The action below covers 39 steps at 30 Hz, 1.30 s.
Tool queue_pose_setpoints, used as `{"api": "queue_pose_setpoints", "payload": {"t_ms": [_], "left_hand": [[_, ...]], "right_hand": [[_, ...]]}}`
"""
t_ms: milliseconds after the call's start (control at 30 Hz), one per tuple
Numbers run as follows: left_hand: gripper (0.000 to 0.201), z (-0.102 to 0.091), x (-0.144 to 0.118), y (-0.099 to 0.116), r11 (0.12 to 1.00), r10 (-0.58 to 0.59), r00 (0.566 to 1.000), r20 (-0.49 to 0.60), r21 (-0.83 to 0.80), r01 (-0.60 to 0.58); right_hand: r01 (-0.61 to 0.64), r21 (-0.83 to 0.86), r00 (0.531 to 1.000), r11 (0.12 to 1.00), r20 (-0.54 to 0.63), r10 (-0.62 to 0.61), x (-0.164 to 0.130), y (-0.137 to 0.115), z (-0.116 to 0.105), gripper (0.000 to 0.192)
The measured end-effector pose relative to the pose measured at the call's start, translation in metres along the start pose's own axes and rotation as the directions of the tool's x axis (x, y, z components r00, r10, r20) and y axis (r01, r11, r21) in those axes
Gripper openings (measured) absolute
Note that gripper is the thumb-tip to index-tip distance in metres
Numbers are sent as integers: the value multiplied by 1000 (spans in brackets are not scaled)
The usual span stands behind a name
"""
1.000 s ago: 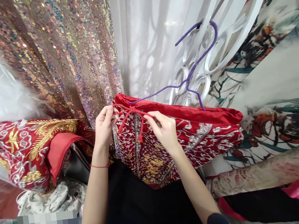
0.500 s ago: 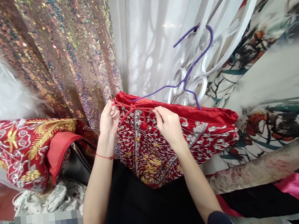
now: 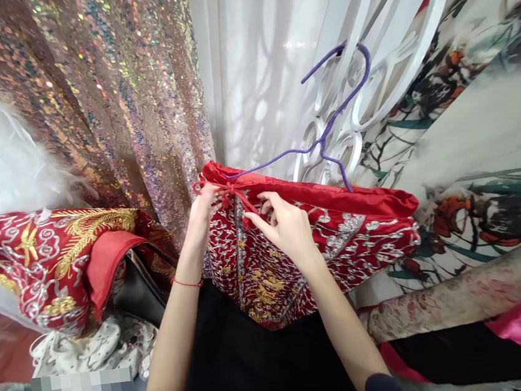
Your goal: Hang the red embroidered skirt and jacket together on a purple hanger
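A red skirt-like garment [image 3: 270, 282], covered in silver and gold embroidery, hangs in front of me with its red satin waistband [image 3: 316, 192] uppermost. A red cord [image 3: 236, 190] is tied in a bow at the left part of the waistband, its tasselled end hanging down. My left hand [image 3: 203, 211] has its fingers closed on the cord's left loop, close beside the knot. To the right of the knot, my right hand [image 3: 287, 224] has thumb and forefinger apart; the thumb tip is by the hanging cord end. A purple hanger [image 3: 323, 141] goes down into the waistband.
The hanger's hook sits on a white curled metal frame [image 3: 355, 115]. At left lies another red embroidered garment [image 3: 59, 243], under white feathers [image 3: 5, 143]. Behind are a sequin curtain [image 3: 134, 78] and a white curtain [image 3: 263, 51]. Patterned cloth [image 3: 488, 213] hangs at right.
My right hand has let go of the stretched cord end, and its fingers have spread. That end now hangs down. My left hand has shifted right, nearer the knot.
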<state>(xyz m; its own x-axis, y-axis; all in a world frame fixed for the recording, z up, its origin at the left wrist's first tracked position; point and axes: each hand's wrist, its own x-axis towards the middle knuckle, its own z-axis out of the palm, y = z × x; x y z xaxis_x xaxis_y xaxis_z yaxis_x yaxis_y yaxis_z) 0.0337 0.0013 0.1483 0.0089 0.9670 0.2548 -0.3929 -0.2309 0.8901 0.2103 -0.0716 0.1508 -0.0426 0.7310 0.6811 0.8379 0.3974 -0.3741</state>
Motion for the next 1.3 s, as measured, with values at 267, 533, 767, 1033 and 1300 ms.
{"api": "queue_pose_setpoints", "payload": {"t_ms": [267, 533, 767, 1033, 1300], "left_hand": [[29, 2, 2, -12, 949, 241, 970, -12, 213, -233], [47, -24, -9, -33, 950, -122, 991, 46, 294, 103], [25, -29, -80, 6, 791, 18, 965, 261, 587, -173], [35, -101, -181, 68, 342, 592, 781, -198, 939, -21], [83, -200, -206, 38, 419, 561, 590, -581, 814, 404]], "right_hand": [[-108, -37, 992, 993, -70, 106, 10, -1, 7, 23], [-117, -16, 992, 993, -53, 116, 3, -20, 3, 23], [221, 152, 960, 963, -210, -187, -2, -67, 19, 20], [326, 47, 942, 944, 65, -328, -4, -145, 33, 28], [718, -11, 653, 696, 357, -668, -8, -232, 83, 35]]}}
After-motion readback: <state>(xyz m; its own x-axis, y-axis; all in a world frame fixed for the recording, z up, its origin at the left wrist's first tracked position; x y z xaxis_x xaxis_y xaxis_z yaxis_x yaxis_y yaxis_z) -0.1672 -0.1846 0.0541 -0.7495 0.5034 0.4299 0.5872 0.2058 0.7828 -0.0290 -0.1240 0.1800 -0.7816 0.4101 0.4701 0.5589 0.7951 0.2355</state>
